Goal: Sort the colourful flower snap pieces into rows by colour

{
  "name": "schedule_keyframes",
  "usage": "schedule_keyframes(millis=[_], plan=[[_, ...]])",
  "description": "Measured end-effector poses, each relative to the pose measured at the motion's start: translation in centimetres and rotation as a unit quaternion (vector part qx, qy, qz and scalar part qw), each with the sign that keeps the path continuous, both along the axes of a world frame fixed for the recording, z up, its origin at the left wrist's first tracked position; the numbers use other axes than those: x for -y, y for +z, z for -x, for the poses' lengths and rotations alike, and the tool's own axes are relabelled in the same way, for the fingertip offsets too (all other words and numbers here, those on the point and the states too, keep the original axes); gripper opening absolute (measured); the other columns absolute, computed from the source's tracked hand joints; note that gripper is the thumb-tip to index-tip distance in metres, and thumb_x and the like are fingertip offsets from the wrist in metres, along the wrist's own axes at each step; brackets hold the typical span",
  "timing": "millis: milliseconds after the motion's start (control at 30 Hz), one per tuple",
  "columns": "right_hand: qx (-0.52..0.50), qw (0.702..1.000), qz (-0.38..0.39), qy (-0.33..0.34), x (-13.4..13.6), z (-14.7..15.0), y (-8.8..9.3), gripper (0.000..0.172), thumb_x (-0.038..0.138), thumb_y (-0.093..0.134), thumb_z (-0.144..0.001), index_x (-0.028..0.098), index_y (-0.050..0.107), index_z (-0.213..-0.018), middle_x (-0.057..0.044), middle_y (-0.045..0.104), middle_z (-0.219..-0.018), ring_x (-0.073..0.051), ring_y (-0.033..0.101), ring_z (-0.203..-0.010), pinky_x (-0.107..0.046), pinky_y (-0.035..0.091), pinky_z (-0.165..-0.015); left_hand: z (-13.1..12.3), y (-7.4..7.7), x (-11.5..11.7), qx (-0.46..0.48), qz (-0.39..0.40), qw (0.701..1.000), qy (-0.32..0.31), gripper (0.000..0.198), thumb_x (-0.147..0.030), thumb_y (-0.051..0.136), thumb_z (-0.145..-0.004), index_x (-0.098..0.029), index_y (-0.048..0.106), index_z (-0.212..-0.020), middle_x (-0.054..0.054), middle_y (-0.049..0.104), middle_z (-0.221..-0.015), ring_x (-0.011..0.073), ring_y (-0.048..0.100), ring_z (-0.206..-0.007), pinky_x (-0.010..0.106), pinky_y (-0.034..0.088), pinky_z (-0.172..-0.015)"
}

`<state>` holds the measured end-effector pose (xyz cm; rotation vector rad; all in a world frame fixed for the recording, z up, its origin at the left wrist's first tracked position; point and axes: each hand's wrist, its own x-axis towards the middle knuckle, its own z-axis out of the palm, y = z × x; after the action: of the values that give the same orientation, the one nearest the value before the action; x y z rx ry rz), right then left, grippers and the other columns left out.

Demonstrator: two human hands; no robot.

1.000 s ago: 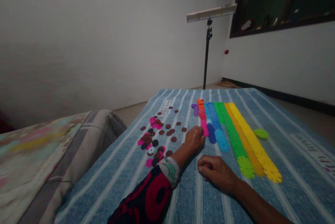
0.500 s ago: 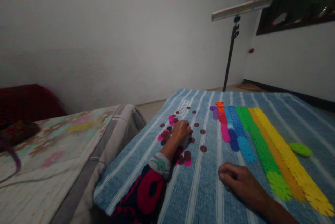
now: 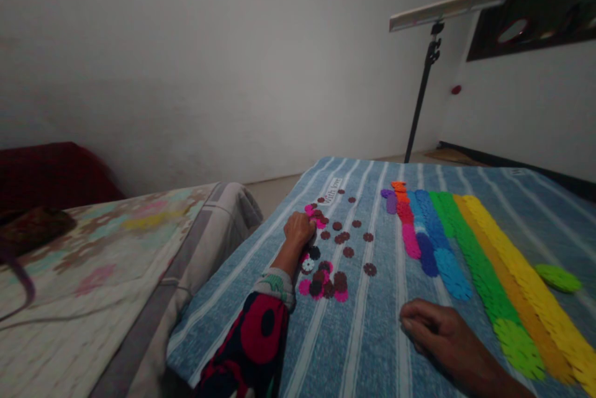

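Observation:
My left hand [image 3: 299,228] is closed and low over the cloth, its fingertips at a cluster of pink discs [image 3: 320,221] with notched edges. Whatever its fingers may hold is hidden. Brown notched discs [image 3: 348,252] lie scattered to the right of it. Nearer to me is a mixed heap with a white disc [image 3: 308,263], a black disc [image 3: 314,253] and overlapping brown and pink ones. My right hand [image 3: 433,326] rests loosely curled on the striped cloth, left of the coloured rows; I see nothing in it.
Overlapping discs form long rows: yellow [image 3: 521,267], orange-yellow [image 3: 535,323], green [image 3: 479,267] and blue [image 3: 435,224], with shorter pink [image 3: 410,240] and purple ones. A lime-green stack [image 3: 557,277] lies at right. A bed-like surface [image 3: 139,261] stands left; a lamp stand [image 3: 419,100] rises behind.
My left hand has moved left and slightly away from me, uncovering brown, white and black discs. The right hand stays curled on the cloth. The view has shifted a little.

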<state>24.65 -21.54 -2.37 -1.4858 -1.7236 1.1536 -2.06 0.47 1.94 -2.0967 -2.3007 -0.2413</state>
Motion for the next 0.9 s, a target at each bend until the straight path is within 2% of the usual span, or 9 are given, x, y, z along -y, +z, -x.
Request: schedule_keyframes(millis=[233,400,567,767,900], plan=[[-0.003,1.0,0.004,-0.001,0.1,0.0,0.2,0.024,0.037,0.048,-0.086,0.018,0.061,-0.079,0.005,0.045,-0.058,-0.012,0.045,-0.056,-0.024,0.034,-0.055,-0.3,-0.1,0.2,-0.001,0.0,1.0,-0.022,0.04,-0.046,0.044,-0.088,-0.022,0.069,-0.108,0.012,0.064,-0.112,0.0276,0.06,-0.107,0.033,0.048,-0.082],[-0.009,1.0,0.014,-0.006,0.2,0.1,0.1,0.024,0.037,0.049,-0.086,0.018,0.061,-0.079,0.005,0.045,-0.059,-0.012,0.045,-0.056,-0.024,0.034,-0.055,-0.5,-0.9,-0.4,0.009,-0.016,0.999,-0.033,0.044,-0.053,0.047,-0.086,-0.02,0.071,-0.103,0.013,0.065,-0.108,0.0295,0.061,-0.104,0.034,0.049,-0.079],[-0.023,0.999,0.021,-0.01,0.2,0.0,0.1,0.024,0.038,0.05,-0.085,0.018,0.061,-0.078,0.006,0.042,-0.057,-0.011,0.041,-0.054,-0.023,0.032,-0.052,-0.3,-1.7,-1.0,0.034,-0.03,0.998,-0.047,0.04,-0.054,0.051,-0.084,-0.024,0.071,-0.101,0.01,0.066,-0.106,0.027,0.062,-0.101,0.032,0.047,-0.079],[-0.005,1.0,0.016,-0.006,0.1,-0.1,-0.2,0.024,0.037,0.05,-0.086,0.017,0.062,-0.08,0.006,0.044,-0.058,-0.011,0.044,-0.055,-0.023,0.034,-0.054,-0.1,-1.8,-1.1,0.069,-0.02,0.996,-0.05,0.039,-0.059,0.057,-0.08,-0.022,0.071,-0.086,0.007,0.069,-0.093,0.0238,0.064,-0.093,0.029,0.046,-0.074],[-0.016,1.0,0.02,-0.009,0.1,-0.1,-0.3,0.024,0.037,0.05,-0.086,0.017,0.062,-0.08,0.005,0.046,-0.058,-0.012,0.046,-0.056,-0.023,0.035,-0.055,0.0,-1.7,-1.0,0.081,-0.014,0.995,-0.061,0.034,-0.054,0.061,-0.08,-0.022,0.07,-0.085,0.005,0.069,-0.09,0.0221,0.064,-0.092,0.027,0.044,-0.072]])
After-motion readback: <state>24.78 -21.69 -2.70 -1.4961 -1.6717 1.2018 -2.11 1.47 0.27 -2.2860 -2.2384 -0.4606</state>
